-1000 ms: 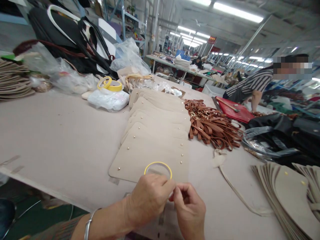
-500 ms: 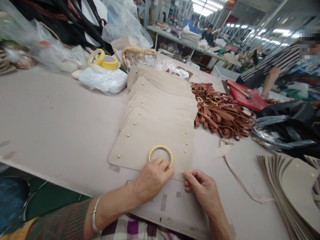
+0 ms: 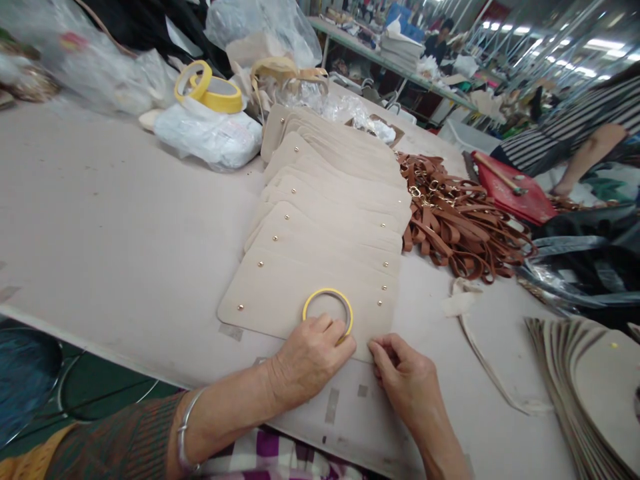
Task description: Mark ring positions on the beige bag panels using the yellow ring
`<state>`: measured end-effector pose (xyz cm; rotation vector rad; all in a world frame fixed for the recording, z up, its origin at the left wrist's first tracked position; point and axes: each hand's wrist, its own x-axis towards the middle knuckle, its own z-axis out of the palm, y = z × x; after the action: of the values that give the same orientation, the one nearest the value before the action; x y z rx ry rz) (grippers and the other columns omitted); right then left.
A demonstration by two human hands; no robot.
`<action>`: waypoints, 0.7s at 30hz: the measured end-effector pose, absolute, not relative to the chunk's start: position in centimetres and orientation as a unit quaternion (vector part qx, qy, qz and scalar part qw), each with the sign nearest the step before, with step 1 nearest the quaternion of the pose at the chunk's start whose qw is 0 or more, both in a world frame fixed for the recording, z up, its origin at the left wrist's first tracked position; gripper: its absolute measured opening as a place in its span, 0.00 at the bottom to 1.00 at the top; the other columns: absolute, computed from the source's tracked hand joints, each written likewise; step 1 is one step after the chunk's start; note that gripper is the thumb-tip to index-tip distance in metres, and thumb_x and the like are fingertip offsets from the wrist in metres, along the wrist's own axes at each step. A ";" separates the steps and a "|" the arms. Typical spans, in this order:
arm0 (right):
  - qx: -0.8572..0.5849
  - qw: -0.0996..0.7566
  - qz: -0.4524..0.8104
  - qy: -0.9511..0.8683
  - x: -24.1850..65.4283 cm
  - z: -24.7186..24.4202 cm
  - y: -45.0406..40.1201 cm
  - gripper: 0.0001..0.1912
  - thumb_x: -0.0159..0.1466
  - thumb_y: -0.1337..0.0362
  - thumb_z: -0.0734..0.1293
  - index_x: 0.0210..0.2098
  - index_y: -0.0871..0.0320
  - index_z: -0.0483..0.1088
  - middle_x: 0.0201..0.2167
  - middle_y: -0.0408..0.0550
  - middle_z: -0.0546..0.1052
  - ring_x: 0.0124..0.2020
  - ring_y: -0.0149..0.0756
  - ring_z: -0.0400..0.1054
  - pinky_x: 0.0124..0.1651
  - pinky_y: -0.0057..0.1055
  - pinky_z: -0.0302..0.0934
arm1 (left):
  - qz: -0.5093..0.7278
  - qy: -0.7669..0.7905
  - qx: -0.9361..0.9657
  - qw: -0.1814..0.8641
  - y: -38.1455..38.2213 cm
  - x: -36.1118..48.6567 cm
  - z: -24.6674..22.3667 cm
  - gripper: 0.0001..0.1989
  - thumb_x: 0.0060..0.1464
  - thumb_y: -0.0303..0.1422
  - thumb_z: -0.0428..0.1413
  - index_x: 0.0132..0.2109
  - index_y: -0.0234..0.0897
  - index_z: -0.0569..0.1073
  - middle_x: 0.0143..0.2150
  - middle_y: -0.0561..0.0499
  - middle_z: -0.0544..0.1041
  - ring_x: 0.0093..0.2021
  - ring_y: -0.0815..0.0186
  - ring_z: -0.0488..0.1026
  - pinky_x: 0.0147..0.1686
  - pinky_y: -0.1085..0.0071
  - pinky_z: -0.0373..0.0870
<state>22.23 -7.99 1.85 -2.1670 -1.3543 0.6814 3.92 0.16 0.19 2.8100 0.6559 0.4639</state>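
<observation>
Lamps (image 3: 604, 45) glare beyond the table's (image 3: 125, 220) far right corner; diffuse light, soft shadows; blur past the far edge

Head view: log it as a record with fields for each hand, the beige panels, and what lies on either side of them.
Left hand: gripping a yellow tape roll
Right hand: at the front panel's near right corner; anything pinched is hidden
Beige panels: overlapping in a row, metal studs near their side edges
Left side: two more tape rolls on a white plastic-wrapped bundle
Right side: piled brown straps with gold-coloured clasps
</observation>
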 end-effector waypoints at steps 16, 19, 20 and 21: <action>-0.791 0.249 0.046 -0.558 20.5 0.2 -10.1 0.16 0.66 0.56 0.59 0.33 0.58 0.74 0.31 0.50 0.79 0.30 0.35 0.73 0.36 0.29 0.63 | 0.162 0.222 0.954 0.116 0.2 3.8 0.5 0.03 0.62 0.28 0.49 0.38 0.36 0.66 0.36 0.49 0.67 0.34 0.60 0.62 0.32 0.65 0.65; -0.794 0.239 0.076 -0.553 20.5 0.7 -9.3 0.14 0.65 0.57 0.60 0.32 0.58 0.74 0.29 0.48 0.79 0.29 0.34 0.72 0.35 0.28 0.62 | 0.170 0.224 0.952 0.118 0.2 3.8 0.5 0.04 0.62 0.29 0.48 0.37 0.36 0.66 0.35 0.49 0.67 0.35 0.60 0.63 0.32 0.65 0.65; -0.795 0.237 0.090 -0.550 20.5 0.9 -9.0 0.14 0.65 0.58 0.60 0.32 0.57 0.74 0.29 0.48 0.78 0.29 0.35 0.72 0.36 0.29 0.62 | 0.176 0.224 0.951 0.122 0.2 3.7 0.5 0.04 0.62 0.29 0.48 0.38 0.36 0.67 0.35 0.49 0.68 0.35 0.61 0.63 0.32 0.66 0.65; -0.797 0.236 0.103 -0.546 20.5 1.1 -8.9 0.14 0.64 0.58 0.60 0.31 0.57 0.74 0.28 0.48 0.78 0.29 0.35 0.71 0.36 0.29 0.62 | 0.185 0.223 0.948 0.130 0.1 3.6 0.5 0.05 0.63 0.29 0.48 0.39 0.36 0.67 0.35 0.49 0.68 0.34 0.61 0.63 0.32 0.66 0.65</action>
<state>20.51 -8.87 1.05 -2.1854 -1.4987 0.2832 3.61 0.14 0.50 2.7547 0.6470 0.5365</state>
